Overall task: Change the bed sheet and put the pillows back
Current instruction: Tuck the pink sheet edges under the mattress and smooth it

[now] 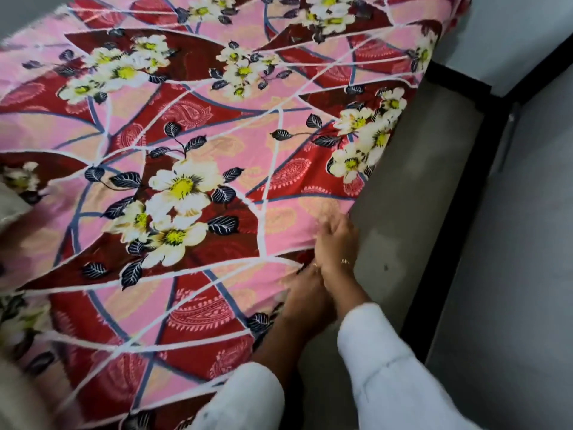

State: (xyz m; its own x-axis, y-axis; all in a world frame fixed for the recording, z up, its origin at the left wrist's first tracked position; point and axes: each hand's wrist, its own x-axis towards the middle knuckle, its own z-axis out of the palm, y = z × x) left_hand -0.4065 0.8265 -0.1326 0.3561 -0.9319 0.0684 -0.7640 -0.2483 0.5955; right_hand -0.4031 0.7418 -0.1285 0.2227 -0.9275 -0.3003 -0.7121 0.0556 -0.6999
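Observation:
A pink and red bed sheet printed with white flowers and dark leaves lies spread over the bed. Both my hands meet at its right edge, where the sheet ends against the grey mattress side. My right hand rests on that edge with its fingers pressing the fabric; they are blurred. Just below it, my left hand touches the same edge, and its fingers are hidden behind my right hand. Both arms wear white sleeves. No pillow shows clearly.
A black bed frame runs along the mattress on the right, with grey floor beyond it. A pale blurred cloth lies at the left border, and another blurred pale shape fills the bottom left corner.

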